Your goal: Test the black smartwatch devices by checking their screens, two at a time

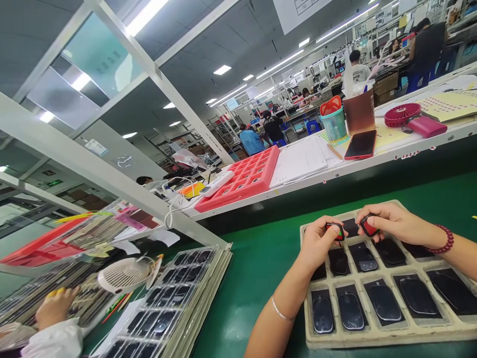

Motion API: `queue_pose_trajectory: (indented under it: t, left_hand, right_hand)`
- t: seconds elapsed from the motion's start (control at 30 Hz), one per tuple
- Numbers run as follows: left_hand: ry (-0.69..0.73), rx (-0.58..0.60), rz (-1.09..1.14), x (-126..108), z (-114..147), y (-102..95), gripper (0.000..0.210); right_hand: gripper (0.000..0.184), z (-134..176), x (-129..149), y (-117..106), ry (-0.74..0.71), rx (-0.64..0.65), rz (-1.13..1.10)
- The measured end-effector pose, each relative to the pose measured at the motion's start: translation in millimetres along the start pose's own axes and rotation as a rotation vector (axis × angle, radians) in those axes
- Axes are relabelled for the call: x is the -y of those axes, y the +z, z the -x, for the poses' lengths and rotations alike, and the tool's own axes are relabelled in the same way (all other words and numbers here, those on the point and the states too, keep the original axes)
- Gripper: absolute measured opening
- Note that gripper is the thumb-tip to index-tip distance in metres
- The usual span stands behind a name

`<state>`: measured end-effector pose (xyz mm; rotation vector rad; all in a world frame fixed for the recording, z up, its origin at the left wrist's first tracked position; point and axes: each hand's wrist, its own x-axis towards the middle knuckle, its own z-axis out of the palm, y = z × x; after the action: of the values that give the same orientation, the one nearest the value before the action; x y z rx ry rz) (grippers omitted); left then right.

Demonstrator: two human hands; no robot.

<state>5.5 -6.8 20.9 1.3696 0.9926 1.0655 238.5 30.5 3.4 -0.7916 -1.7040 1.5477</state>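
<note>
Hands apart, each pinched on its own piece: left hand (316, 244) on a red-green piece (338, 232), right hand (393, 223) on a red-black piece (368, 226), both over the far side of the tray (372, 341). Likely best: light edge grip, wrists clear of the dark panels (350, 311) below.

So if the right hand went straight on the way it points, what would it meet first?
Probably the small dark piece held in the left hand: the right hand points that way over the tray, though one view leaves depth unclear.
</note>
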Motion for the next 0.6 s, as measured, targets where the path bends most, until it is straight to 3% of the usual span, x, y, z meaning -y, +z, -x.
queue_pose_trajectory:
  t: [0.37,0.6]
  left_hand:
    - [-0.030,-0.053,-0.001,-0.4,-2.6,-0.3,0.038]
    - [-0.009,-0.006,0.042,1.3,-2.7,1.2,0.037]
  right_hand:
    - [0.033,1.7,11.1,4.1,-0.015,-0.028,0.006]
    - [0.032,3.1,10.6,3.5,-0.035,-0.059,0.020]
